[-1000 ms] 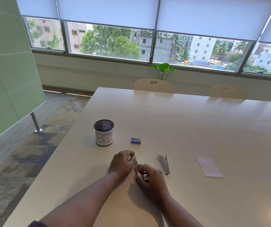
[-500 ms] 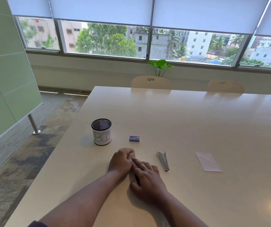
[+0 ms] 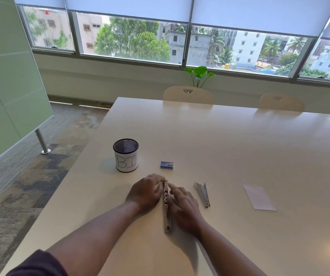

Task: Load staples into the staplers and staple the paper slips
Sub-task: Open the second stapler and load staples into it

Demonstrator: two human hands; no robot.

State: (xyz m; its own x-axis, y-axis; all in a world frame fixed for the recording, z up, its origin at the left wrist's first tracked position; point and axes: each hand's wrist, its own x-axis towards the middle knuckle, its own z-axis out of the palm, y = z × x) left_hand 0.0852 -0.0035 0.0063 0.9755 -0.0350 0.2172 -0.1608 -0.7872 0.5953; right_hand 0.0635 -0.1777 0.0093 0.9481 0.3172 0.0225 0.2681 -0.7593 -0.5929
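Both hands, left hand (image 3: 147, 193) and right hand (image 3: 184, 207), are closed around a long silver metal stapler (image 3: 166, 206) held opened out flat on the pale table (image 3: 229, 146). A second silver stapler (image 3: 202, 194) is seen just right, a white paper slip (image 3: 258, 197) farther right, and a small blue staple box (image 3: 166, 164) beyond.

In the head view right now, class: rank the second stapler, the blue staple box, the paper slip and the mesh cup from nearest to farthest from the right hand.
1. Second stapler: just right of the right hand.
2. Blue staple box: beyond it.
3. Paper slip, far right, and mesh cup, far left: too close to call.
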